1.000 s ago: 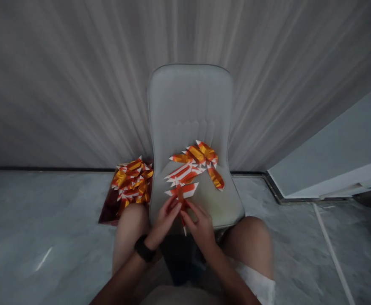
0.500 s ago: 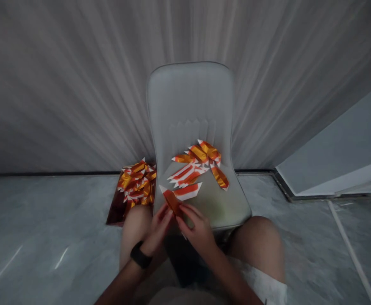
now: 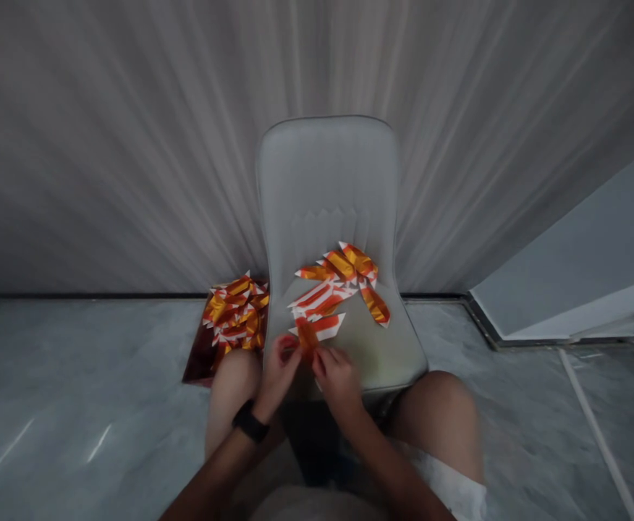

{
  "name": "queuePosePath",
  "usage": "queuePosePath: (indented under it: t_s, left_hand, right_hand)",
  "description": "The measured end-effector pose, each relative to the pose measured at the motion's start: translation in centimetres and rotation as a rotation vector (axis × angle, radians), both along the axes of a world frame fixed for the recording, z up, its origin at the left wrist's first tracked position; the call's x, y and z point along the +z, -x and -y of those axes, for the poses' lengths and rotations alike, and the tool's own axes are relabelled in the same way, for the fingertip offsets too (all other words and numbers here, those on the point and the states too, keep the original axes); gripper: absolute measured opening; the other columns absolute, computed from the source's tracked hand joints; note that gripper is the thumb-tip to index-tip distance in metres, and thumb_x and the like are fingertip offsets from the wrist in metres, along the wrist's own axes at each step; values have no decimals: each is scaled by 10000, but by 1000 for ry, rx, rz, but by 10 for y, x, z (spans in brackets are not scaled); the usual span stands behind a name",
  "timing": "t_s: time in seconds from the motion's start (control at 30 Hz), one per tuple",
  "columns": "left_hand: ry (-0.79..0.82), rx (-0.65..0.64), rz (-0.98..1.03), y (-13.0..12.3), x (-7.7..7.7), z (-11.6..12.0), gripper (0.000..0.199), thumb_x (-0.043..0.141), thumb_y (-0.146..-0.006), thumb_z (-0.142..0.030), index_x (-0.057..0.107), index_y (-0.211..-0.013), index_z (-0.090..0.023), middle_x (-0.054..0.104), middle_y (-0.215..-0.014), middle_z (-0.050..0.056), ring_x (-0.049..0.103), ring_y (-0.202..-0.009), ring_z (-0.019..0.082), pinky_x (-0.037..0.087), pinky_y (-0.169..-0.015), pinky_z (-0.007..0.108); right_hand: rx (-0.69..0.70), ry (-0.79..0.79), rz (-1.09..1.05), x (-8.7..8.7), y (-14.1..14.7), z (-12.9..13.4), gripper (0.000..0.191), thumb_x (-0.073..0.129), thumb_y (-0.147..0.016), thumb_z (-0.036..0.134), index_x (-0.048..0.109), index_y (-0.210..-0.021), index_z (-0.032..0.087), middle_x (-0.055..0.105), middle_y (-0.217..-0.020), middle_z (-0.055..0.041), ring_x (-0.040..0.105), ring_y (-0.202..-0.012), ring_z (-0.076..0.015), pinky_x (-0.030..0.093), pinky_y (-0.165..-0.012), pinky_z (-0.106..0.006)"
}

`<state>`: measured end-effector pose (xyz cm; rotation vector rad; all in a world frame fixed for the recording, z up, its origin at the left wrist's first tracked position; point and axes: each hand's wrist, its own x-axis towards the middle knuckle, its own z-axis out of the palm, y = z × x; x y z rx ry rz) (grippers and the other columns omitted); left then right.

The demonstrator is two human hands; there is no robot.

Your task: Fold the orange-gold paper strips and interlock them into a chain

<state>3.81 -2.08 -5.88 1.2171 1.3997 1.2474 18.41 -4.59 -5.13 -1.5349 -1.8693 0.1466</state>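
Left hand (image 3: 279,370) and right hand (image 3: 341,376) pinch the strip (image 3: 307,337) between fingertips, over the seat's (image 3: 390,356) eight-o'clock side; uneven pulling could crease or tear it; a forward knock could scatter the loose pile (image 3: 341,266) at twelve o'clock.

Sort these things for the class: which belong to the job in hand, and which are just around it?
Likely part of the job:
orange strip in the left hand and right hand
orange-and-white pieces on the chair
similar pieces in the dark red box

Likely just around:
black wristband
grey curtain
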Motion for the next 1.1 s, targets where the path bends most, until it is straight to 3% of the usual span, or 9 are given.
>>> queuePosePath:
  t_s: [0.1, 0.23, 0.43, 0.57, 0.73, 0.93, 1.1]
  left_hand:
    - [83, -145, -33, -2, 9, 0, 367, 657, -844, -517, 671, -909, -157, 676, -828, 39, 639, -759, 174, 544, -679, 279]
    - [114, -222, -54, -7, 22, 5, 415, 621, -859, -568, 676, -922, -161, 640, -776, 28, 588, -678, 162, 478, -502, 228]
    - [63, -265, -125, -14, 32, 13, 418, 569, -898, -564, 679, -945, -164, 648, -792, 37, 589, -682, 166, 463, -498, 221]
    - [-19, -326, -273, -16, 38, 17, 354, 527, -946, -489, 694, -979, -179, 676, -791, 30, 582, -641, 150, 441, -537, 226]
    - [-151, -371, -396, -19, 51, 19, 262, 523, -964, -381, 714, -966, -202, 721, -860, 38, 625, -725, 163, 441, -623, 237]
    - [-231, -402, -363, -22, 61, 19, 244, 542, -949, -372, 732, -938, -220, 706, -844, 42, 608, -737, 172, 448, -655, 252]
    - [-135, -363, -275, -16, 59, 17, 283, 538, -949, -420, 706, -943, -192, 693, -841, 32, 599, -730, 159, 443, -647, 235]
  right_hand:
    - [-29, 28, -60, 0, -6, 4, 192, 552, -925, 184, 743, -923, 203, 737, -788, -82, 673, -740, -215, 496, -711, -296]
    - [-91, 126, -229, 3, -21, 6, 253, 518, -941, 249, 762, -918, 188, 765, -806, -83, 696, -702, -202, 497, -677, -274]
    - [-137, 287, -539, 6, -39, 12, 358, 499, -925, 378, 769, -931, 144, 779, -828, -103, 723, -716, -229, 541, -668, -305]
    - [-117, 284, -546, 7, -41, 15, 380, 503, -928, 404, 763, -998, 136, 784, -917, -129, 734, -809, -250, 565, -749, -347]
    - [-96, 240, -483, 17, -42, 12, 377, 487, -960, 405, 755, -1042, 152, 781, -982, -127, 728, -880, -245, 554, -788, -344]
    - [-52, 213, -392, 24, -41, 3, 393, 469, -970, 430, 765, -981, 172, 779, -909, -112, 712, -797, -225, 521, -739, -309]
    - [-12, 339, -547, 27, -47, -9, 485, 483, -943, 529, 773, -891, 143, 763, -799, -86, 673, -703, -199, 499, -656, -271]
